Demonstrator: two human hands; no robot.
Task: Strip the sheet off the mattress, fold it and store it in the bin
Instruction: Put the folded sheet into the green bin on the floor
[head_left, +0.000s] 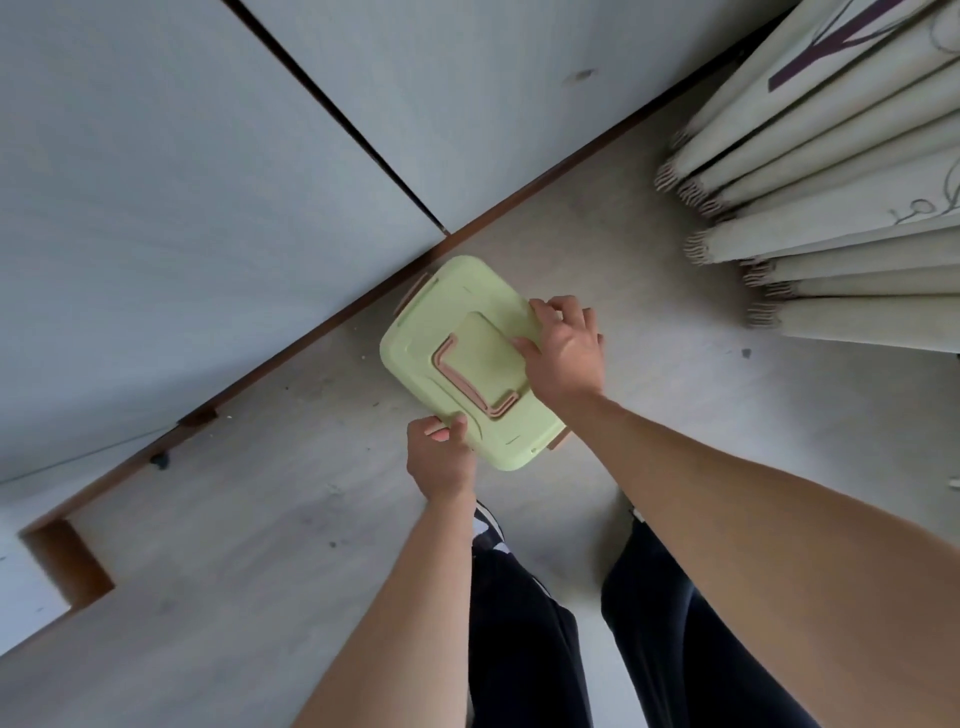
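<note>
Two legs in dark trousers (524, 623) nearest, just short of bin (415, 332); two bare arms reach to it
Left hand (440, 457) pinches near edge of bin lid (488, 358), fingers curled over rim
Right hand (563, 349) on lid's right side, fingers curled over far edge, thumb pressing top
One green bin on floor (260, 519), lid on, pink handle (457, 379) flat on lid
Sheet not visible; likely already stored, lid being closed or opened, cannot tell
Beyond bin: pale panels (156, 182); right of bin: fringed curtain (831, 182)
</note>
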